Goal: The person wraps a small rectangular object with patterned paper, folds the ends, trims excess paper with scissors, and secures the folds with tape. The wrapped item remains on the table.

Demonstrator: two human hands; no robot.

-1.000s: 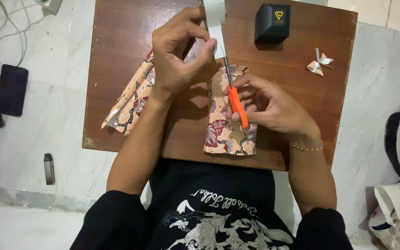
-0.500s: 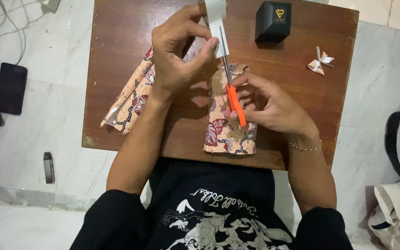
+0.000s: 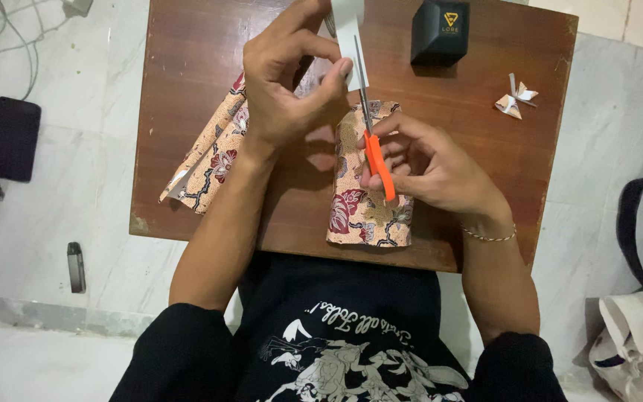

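Centrally, a white paper strip (image 3: 350, 33) stands over the far edge of a brown wooden table (image 3: 187, 89), pinched between the thumb and fingertips of the left hand (image 3: 288, 74), which is curled closed around the strip's lower end. Orange-handled scissors (image 3: 372, 134) meet the strip from the near side: the metal blades point away from the person and lie against the strip's right edge, while the right hand (image 3: 426, 167) grips the orange handles with its fingers folded through and around them. Whether the blades are parted or closed cannot be told from this view.

Directly beneath the right hand lies a folded piece of floral patterned paper (image 3: 366, 205) in tan and red, flat on the table near its front edge. A second floral patterned sheet (image 3: 210, 160) lies to the left, partly covered by the left forearm.

Farther out, a black box (image 3: 440, 31) sits at the table's far edge, right of the strip, and a small folded paper figure (image 3: 516, 97) rests near the right edge. On the pale tiled floor, a dark phone (image 3: 15, 138) lies to the left and a light fabric bag (image 3: 638, 339) to the right.
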